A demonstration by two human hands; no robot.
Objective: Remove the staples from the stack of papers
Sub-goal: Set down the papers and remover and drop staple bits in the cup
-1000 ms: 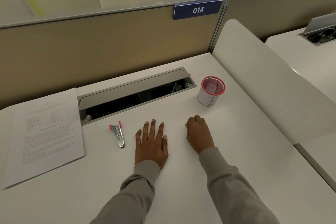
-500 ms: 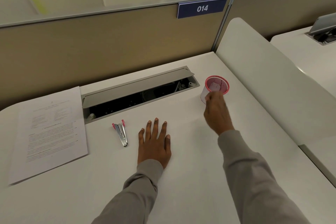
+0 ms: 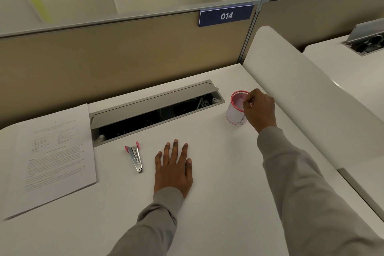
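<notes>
A stack of printed papers (image 3: 54,158) lies at the left of the white desk (image 3: 224,172). A metal staple remover (image 3: 135,157) with pink grips lies between the papers and my left hand (image 3: 173,170), which rests flat on the desk with its fingers spread. My right hand (image 3: 259,108) is stretched out to a white cup (image 3: 234,113) with a pink mesh rim. Its fingers are curled, with the fingertips together over the cup's right rim. Anything pinched there is too small to see.
An open grey cable tray (image 3: 153,108) runs along the back of the desk. Behind it stands a tan partition with a blue 014 sign (image 3: 226,15). A white curved divider (image 3: 301,93) borders the desk on the right.
My right hand has left the desk in front of me and reached forward and right to the cup's rim. The left hand, papers and staple remover have stayed put.
</notes>
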